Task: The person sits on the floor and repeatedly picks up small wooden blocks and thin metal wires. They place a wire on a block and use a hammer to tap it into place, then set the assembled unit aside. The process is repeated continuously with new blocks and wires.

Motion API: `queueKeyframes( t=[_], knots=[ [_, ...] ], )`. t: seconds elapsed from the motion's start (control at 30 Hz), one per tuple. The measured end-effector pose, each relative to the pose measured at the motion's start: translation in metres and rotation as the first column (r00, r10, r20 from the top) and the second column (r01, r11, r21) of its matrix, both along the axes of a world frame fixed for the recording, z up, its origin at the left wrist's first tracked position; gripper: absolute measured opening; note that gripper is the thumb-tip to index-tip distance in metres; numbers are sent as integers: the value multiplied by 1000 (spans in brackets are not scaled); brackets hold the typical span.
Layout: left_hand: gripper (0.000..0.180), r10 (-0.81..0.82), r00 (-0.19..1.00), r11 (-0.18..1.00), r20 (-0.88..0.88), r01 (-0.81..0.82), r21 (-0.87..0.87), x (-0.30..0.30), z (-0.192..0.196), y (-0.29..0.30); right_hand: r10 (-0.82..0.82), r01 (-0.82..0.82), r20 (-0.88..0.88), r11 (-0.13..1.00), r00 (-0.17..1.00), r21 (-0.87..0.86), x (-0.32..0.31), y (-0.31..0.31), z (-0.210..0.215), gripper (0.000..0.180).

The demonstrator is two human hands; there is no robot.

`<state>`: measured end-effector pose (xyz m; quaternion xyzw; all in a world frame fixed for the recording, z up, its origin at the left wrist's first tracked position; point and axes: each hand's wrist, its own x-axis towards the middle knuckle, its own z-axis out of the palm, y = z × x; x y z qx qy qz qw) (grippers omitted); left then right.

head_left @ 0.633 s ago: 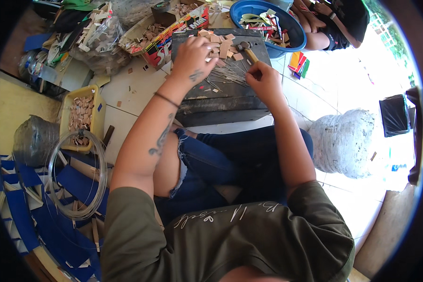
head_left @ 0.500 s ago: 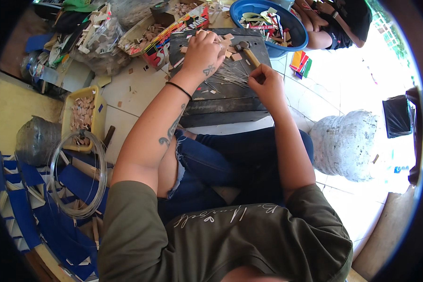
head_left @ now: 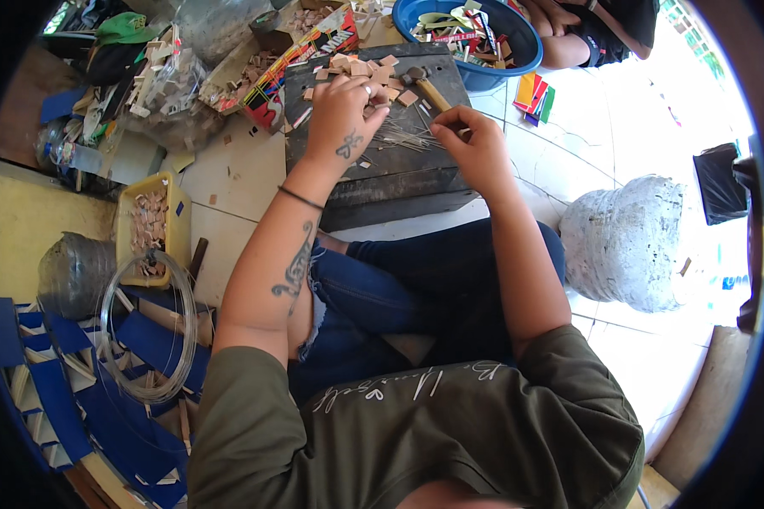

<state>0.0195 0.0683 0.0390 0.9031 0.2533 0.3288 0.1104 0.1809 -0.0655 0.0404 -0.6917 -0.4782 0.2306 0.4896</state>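
Head view, looking down: seated person, both bare hands over a dark block [head_left: 390, 185] at 12 o'clock. L hand [head_left: 341, 117], between 11 and 12, reaches over the near side of a heap of small wooden tiles [head_left: 361, 69]; fingers bent, close together, thumb toward them. Can't tell if a tile's gripped, as the hand hides it. R hand [head_left: 474, 146], between 12 and 1, has thumb and index tips drawn together by the ends of loose thin wires [head_left: 406, 134]; can't tell if one's pinched. Wires lie on the block betw. the hands; tiles sit beyond, approx. 12. A hammer [head_left: 434, 95] lies just beyond R hand, handle running toward 4–5 o'clock.

Handling, as judged: prob. best to take one wire at a time, fingertips only, & lift, not drag, since they cross each other; hold each tile by its edges; keep R knuckles off the hammer handle.

Around: blue tub [head_left: 484, 81] past the block, betw. 12 and 1; yellow basket w/ more tiles [head_left: 175, 222] at 10; clear coil [head_left: 188, 339] betw. 9 and 10.
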Motion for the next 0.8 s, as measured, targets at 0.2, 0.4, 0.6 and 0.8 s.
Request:
queueKeyframes(
  t=[0.2, 0.4, 0.6, 0.8],
  knots=[
    [16, -62, 990, 984, 126, 82, -161, -26, -3, -55, 105, -61, -393, 991, 913, 123, -18, -13, -5, 16],
    [12, -18, 998, 961, 58, 34, -276, -32, -28, -76, 128, -93, -264, 986, 956, 140, -29, -15, -18, 12],
    [13, -24, 972, 971, 232, 78, -224, -33, -39, -72, 148, -125, -163, 981, 975, 147, -36, -12, -23, 9],
    [13, -45, 977, 967, 209, 94, -235, -34, -43, -69, 115, -100, -53, 969, 992, 224, -41, -12, -19, 9]
  ],
)
